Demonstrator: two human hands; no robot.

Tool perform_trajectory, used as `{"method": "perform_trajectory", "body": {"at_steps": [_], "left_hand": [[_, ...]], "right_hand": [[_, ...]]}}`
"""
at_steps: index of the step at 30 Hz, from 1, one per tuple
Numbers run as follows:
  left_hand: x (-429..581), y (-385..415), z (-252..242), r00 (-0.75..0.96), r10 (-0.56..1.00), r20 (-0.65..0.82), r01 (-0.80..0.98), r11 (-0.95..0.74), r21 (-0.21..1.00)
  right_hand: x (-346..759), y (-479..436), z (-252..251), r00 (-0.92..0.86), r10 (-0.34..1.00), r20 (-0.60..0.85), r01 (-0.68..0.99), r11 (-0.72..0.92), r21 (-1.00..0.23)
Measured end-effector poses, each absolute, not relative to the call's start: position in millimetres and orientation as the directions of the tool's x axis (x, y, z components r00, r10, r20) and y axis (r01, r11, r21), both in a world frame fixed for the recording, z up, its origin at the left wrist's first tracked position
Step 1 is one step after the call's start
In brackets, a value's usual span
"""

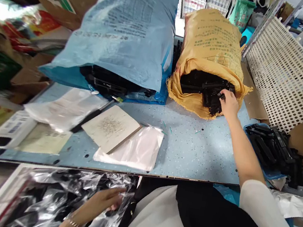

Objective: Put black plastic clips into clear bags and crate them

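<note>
My right hand (228, 103) reaches into the mouth of a yellow woven sack (211, 38), its fingers closed on a black plastic part (221, 96). More black plastic parts (207, 90) fill the sack's opening around my fingertips. Low in the view, my left hand (108, 200) hovers over a box of black items in clear plastic bags (48, 201). Its fingers are loosely stretched out, and I see nothing held in them. Part of its palm side is hidden.
A large blue sack (124, 34) with black parts stands left of the yellow one. A blue basket of black parts (275, 149) sits at right beside a perforated panel (296, 72). A square board (110, 128) and clear plastic bags (133, 147) lie on the speckled table (186, 151).
</note>
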State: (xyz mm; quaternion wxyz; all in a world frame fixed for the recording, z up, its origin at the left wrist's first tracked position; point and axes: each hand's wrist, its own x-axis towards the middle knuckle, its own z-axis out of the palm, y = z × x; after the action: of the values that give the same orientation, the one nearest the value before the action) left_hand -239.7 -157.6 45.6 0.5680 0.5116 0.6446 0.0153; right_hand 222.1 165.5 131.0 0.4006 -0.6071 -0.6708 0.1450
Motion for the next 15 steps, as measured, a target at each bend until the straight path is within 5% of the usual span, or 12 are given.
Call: {"method": "perform_trajectory", "body": {"at_steps": [2,4,6,8,11,13,15], "left_hand": [[-217.2,-120.7,52.6,0.261,0.807,-0.53,0.556,0.323,0.766],[-177.1,-86.1,67.9,0.242,0.958,-0.151,0.538,-0.003,0.843],[-126.5,-55.0,82.1,0.172,0.955,0.24,0.568,-0.295,0.768],[-79.6,-30.7,89.4,0.183,0.892,0.412,0.559,-0.44,0.703],[-41.6,-13.7,90.7,0.211,0.942,0.26,0.356,-0.322,0.877],[-38.9,-14.5,91.9,0.315,0.949,0.023,0.065,-0.046,0.997],[-44.4,-20.6,96.2,0.443,0.887,-0.133,-0.198,0.241,0.95]], "right_hand": [[218.4,131.8,138.5,0.055,0.922,0.384,0.663,0.253,-0.705],[203.1,91.4,140.0,0.074,0.924,0.375,0.554,0.275,-0.786],[179.6,50.4,135.5,0.067,0.955,0.29,0.424,0.236,-0.874],[156.7,15.1,128.7,-0.014,0.994,0.113,0.238,0.113,-0.965],[141.3,-17.9,122.2,-0.117,0.993,0.007,0.105,0.019,-0.994],[145.1,-25.8,121.8,-0.084,0.994,0.071,0.233,0.088,-0.968],[152.5,-25.8,121.8,-0.101,0.976,0.192,0.48,0.217,-0.85]]}}
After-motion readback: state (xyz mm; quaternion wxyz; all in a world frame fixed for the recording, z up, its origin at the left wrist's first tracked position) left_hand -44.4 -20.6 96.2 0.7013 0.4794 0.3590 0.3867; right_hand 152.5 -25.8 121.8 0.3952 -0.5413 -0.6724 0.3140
